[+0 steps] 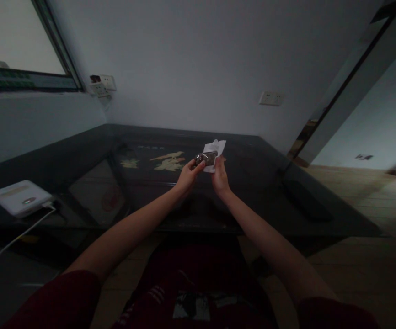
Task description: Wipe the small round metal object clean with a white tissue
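Note:
Over the black glass tabletop (191,196), my left hand (187,176) is closed on a small dark, shiny object (207,159) with a rounded end. Its exact kind is too dim to make out. A white tissue (216,147) sits in my right hand (221,176), with the fingers closed behind it. The tissue touches the right end of the dark object and partly covers it. Most of my right fingers are hidden by the tissue.
A white box-shaped device (21,196) with a white cable (16,238) lies at the table's left. A flat dark slab (306,201) rests at the right. Gold bird decoration (168,161) marks the glass. Wall sockets (271,98) are on the wall behind.

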Demonstrator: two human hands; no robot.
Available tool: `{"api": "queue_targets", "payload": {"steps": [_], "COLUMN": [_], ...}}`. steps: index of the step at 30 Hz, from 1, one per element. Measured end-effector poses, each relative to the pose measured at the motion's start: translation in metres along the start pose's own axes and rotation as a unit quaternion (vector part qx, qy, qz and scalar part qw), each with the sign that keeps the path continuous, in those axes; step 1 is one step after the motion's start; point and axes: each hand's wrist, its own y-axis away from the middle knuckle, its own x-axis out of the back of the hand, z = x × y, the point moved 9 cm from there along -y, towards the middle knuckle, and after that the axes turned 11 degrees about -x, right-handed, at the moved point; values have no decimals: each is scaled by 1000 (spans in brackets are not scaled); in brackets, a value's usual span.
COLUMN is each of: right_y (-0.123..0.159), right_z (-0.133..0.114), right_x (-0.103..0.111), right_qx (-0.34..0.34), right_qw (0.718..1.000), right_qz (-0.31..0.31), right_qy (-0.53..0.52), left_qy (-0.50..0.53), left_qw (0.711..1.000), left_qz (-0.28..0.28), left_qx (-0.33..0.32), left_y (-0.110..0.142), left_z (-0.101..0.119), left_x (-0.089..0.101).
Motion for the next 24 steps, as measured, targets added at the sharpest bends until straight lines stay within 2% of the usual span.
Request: {"api": "queue_targets", "payload": {"steps": [4,7,10,12,15,17,21,24], "right_y": [11,7,-3,-9,-12,-10,-6,-5], "right_z": [-21,-21,-5,8,22,23,20,25], "right_x": [-5,1,10,11,3,-6,-15,-15], "right_qx": [28,22,-13,-54,-120,-146,-154,-162], "right_qw": [998,999,1000,996,974,957,948,950], "right_qz": [-14,-4,17,19,-3,-28,-52,-56], "right_qy": [58,49,1,-68,-192,-248,-273,-262], "left_qy": [-40,-80,-77,-51,27,79,120,103], "left_qw": [999,996,997,999,999,995,989,988], "left_qz": [15,0,-17,-11,8,19,44,70], "left_qx": [-28,-35,-14,1,35,57,71,92], "left_y": [-2,-2,0,2,4,4,2,3], "left_z": [8,11,6,3,-3,-5,-6,-12], "left_x": [3,2,-2,-2,-3,-4,-2,6]}}
